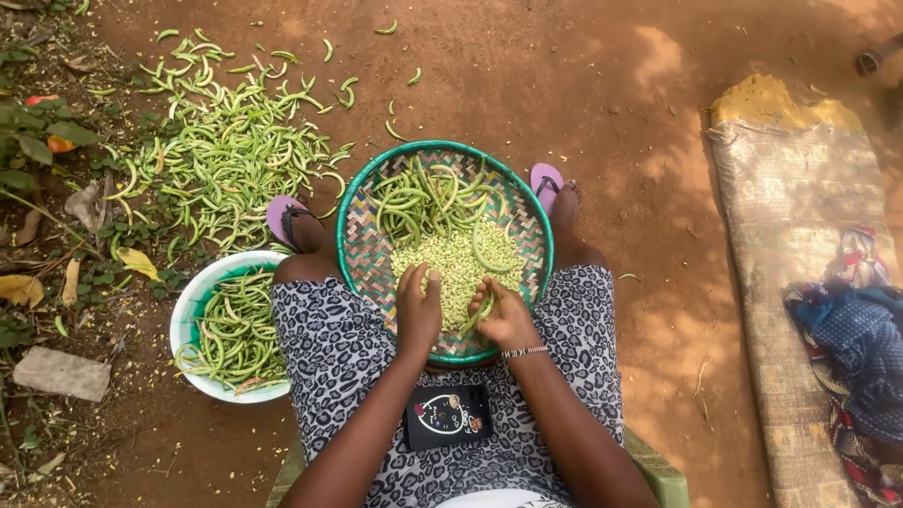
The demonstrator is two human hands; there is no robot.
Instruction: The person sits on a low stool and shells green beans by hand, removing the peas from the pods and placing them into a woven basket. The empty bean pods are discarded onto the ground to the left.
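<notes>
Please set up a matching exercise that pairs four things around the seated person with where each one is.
Things:
1. round woven basket with a green rim
2. white plastic bowl of green pods
3. small black phone
4. heap of empty green pods

Places:
A. on the bare earth, beyond the person's left foot
B. flat on the patterned skirt, near the waist
C. on the knees, under both hands
D. on the ground beside the left leg

Pairs: 1-C, 2-D, 3-B, 4-A

The woven mat [800,282] and folded cloth [861,348] run off the right edge; both fingertips hide behind the pod [478,313].
</notes>
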